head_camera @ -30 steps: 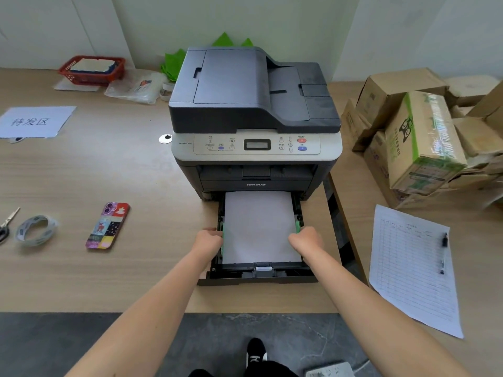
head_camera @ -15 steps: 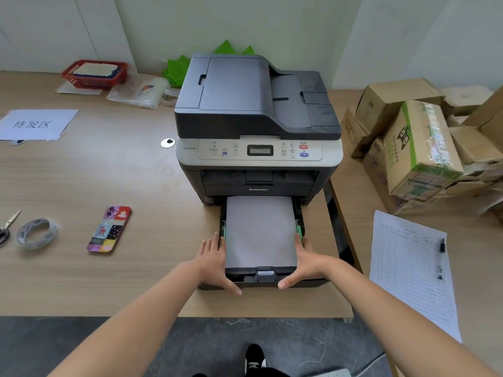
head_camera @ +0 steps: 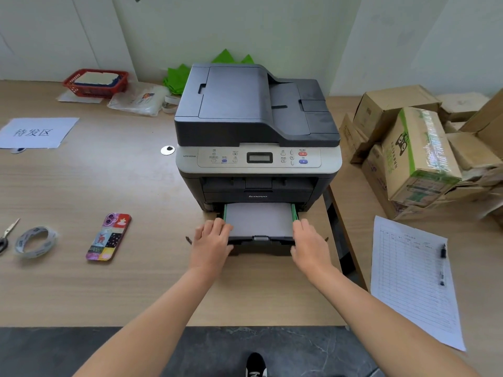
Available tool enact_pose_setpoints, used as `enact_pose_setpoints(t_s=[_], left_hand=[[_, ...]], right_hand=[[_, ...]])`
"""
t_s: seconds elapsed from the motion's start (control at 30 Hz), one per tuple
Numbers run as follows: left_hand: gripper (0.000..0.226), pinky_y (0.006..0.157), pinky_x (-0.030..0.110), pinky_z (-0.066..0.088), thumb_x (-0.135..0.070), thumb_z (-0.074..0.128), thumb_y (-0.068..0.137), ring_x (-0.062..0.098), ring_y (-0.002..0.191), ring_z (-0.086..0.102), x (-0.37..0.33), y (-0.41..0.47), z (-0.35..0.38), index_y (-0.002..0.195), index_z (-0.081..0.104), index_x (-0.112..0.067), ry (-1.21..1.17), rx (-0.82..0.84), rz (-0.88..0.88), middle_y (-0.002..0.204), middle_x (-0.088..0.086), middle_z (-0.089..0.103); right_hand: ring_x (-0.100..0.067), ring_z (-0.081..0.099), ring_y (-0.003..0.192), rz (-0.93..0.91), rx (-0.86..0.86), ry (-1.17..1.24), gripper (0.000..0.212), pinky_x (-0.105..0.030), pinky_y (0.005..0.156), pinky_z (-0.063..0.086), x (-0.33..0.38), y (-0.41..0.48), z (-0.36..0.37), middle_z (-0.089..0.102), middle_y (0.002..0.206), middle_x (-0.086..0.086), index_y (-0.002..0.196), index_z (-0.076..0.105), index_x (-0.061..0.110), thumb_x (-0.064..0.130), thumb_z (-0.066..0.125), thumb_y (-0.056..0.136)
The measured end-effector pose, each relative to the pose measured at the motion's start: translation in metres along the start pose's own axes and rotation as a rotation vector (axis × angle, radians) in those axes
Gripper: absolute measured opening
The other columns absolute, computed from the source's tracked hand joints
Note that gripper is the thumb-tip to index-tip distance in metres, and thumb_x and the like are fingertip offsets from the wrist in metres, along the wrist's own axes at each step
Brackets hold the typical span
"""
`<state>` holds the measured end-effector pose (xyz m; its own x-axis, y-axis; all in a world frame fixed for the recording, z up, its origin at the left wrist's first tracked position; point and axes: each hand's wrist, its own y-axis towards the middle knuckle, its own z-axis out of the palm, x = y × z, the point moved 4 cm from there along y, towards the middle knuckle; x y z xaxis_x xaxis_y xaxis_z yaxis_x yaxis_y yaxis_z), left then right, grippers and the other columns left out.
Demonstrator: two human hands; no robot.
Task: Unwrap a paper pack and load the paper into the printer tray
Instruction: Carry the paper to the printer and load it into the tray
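Observation:
A dark grey printer (head_camera: pixel 257 126) stands on the wooden table. Its black paper tray (head_camera: pixel 260 241) sticks out partway from the front, with a stack of white paper (head_camera: pixel 258 219) lying flat between green guides. My left hand (head_camera: pixel 211 242) presses flat against the tray's left front corner. At the tray's right front corner my right hand (head_camera: pixel 309 244) does the same. Both hands have fingers extended along the tray's sides. No paper wrapper is in view.
Left of the printer lie a colourful phone (head_camera: pixel 109 236), a tape roll (head_camera: pixel 34 240) and scissors (head_camera: pixel 6 235). A printed form (head_camera: pixel 413 281) with a pen (head_camera: pixel 442 263) lies at the right, behind it several cardboard boxes (head_camera: pixel 416 153). A red basket (head_camera: pixel 95 82) sits at the back.
The tray has slid well into the printer, so less paper shows. My hands moved from its side guides to its front corners and followed it inward.

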<state>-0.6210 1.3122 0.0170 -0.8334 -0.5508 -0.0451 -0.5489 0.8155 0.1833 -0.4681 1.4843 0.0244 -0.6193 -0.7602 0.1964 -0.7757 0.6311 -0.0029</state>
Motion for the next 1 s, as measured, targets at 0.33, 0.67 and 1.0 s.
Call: enact_pose_setpoints(t_s=[0.33, 0.67, 1.0], left_hand=[[0.030, 0.096, 0.029, 0.039, -0.028, 0.041, 0.093, 0.018, 0.114, 0.056, -0.007, 0.003, 0.019, 0.117, 0.056, -0.019, -0.192, 0.360, -0.004, 0.117, -0.004, 0.066], [0.047, 0.105, 0.035, 0.033, -0.010, 0.042, 0.091, 0.024, 0.130, 0.042, 0.002, 0.054, 0.024, 0.138, 0.041, -0.016, -0.140, 0.469, -0.079, 0.137, 0.004, 0.051], [0.057, 0.105, 0.035, 0.035, 0.000, 0.044, 0.083, 0.023, 0.127, 0.040, 0.009, 0.087, 0.037, 0.136, 0.039, -0.016, -0.213, 0.460, -0.158, 0.135, 0.002, 0.045]], right_hand=[[-0.030, 0.058, 0.117, -0.008, 0.483, 0.081, 0.043, -0.042, 0.096, 0.050, -0.003, 0.006, 0.026, 0.061, 0.130, -0.011, 0.131, 0.054, 0.012, 0.020, 0.049, 0.089], [-0.029, 0.050, 0.126, -0.030, 0.420, -0.110, 0.053, -0.038, 0.106, 0.037, 0.002, 0.060, 0.020, 0.054, 0.135, -0.011, 0.134, 0.047, 0.007, 0.025, 0.058, 0.086], [-0.032, 0.044, 0.125, 0.003, 0.397, -0.129, 0.046, -0.037, 0.106, 0.034, 0.002, 0.100, 0.037, 0.050, 0.132, -0.014, 0.131, 0.042, 0.002, 0.003, 0.052, 0.085]])
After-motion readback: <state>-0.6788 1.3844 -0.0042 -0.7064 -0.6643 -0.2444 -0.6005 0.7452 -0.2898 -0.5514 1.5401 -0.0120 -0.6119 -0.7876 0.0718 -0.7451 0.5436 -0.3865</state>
